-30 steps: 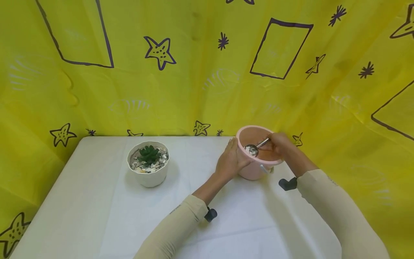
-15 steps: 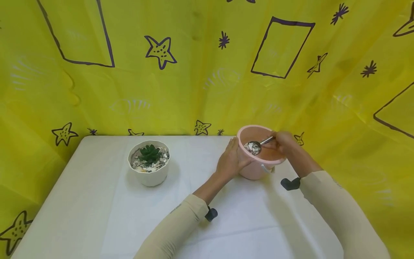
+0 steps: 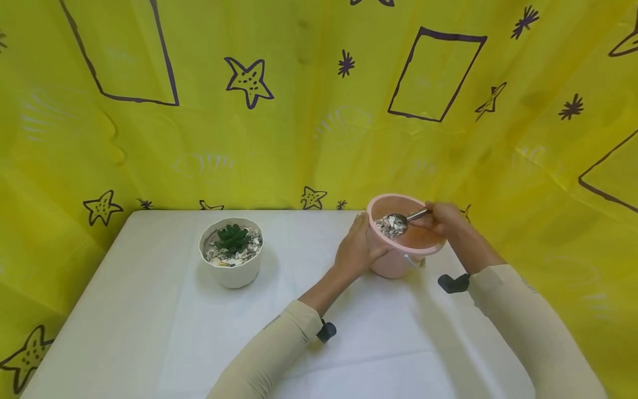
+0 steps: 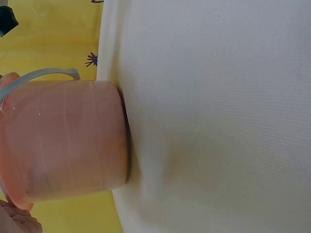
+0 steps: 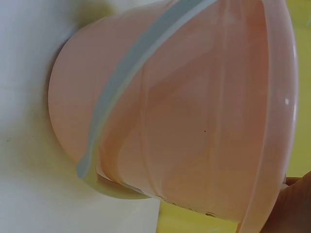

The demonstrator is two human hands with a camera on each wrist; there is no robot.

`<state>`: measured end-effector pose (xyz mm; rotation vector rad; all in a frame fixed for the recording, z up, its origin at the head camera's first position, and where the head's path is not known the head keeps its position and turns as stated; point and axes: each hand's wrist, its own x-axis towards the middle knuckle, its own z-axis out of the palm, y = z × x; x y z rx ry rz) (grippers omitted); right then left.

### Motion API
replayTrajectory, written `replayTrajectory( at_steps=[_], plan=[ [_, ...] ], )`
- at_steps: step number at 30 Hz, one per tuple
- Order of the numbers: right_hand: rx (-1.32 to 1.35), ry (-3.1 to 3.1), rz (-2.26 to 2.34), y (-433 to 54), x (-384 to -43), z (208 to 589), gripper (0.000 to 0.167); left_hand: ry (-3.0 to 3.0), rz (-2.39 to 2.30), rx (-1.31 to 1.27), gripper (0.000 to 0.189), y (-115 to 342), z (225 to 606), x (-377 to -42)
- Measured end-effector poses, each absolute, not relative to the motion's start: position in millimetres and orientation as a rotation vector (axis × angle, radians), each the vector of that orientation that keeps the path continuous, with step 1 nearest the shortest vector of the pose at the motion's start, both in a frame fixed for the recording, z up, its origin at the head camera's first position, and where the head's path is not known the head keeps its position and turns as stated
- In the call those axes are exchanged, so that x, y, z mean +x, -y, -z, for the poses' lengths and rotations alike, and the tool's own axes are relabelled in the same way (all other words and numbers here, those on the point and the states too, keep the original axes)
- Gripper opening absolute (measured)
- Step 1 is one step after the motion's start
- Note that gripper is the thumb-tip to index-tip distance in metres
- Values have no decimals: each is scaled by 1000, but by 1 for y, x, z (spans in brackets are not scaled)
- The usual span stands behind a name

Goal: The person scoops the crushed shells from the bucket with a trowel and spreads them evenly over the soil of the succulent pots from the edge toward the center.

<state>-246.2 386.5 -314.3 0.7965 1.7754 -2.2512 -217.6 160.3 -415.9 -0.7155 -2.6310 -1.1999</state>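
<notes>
1. the scoop [image 3: 408, 217] is lying inside the mouth of the pink bucket [image 3: 391, 266], which is standing on the far right part of the bench [image 3: 124, 310].
2. its long axis is slanting across the opening: the bowl end is pointing left and a little near, while the handle end is rising toward the right and far.
3. the right hand [image 3: 442, 219] is the nearer one to the scoop; it is pinching the handle at the right side of the rim, so the bowl end is lying to this hand's left.
4. pale chips [image 3: 385, 226] are showing in and around the bowl end, toward the left inside of the bucket; how full the scoop is cannot be told.
5. the left hand [image 3: 355, 249] is gripping the bucket's left side, its thumb spanning the near wall and its fingers reaching along the rim.
6. the white pot [image 3: 234, 277] with the green plant [image 3: 232, 237] is standing well apart to the left, and the left hand is sitting between it and the scoop.
7. the bucket's pale bail [image 5: 121, 80] is hanging down outside the wall; in both wrist views that wall is hiding the scoop.
</notes>
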Motion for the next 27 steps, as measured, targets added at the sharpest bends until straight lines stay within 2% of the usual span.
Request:
replayTrajectory(
  at_steps=[13, 27],
  plan=[
    [844, -1590, 2351, -397, -244, 312, 26, 2622, 1157, -722, 104, -160, 416, -217],
    [869, -1386, 2419, -411, -243, 312, 42, 2650, 1160, -709, 104, -160, 416, -217]
  ],
)
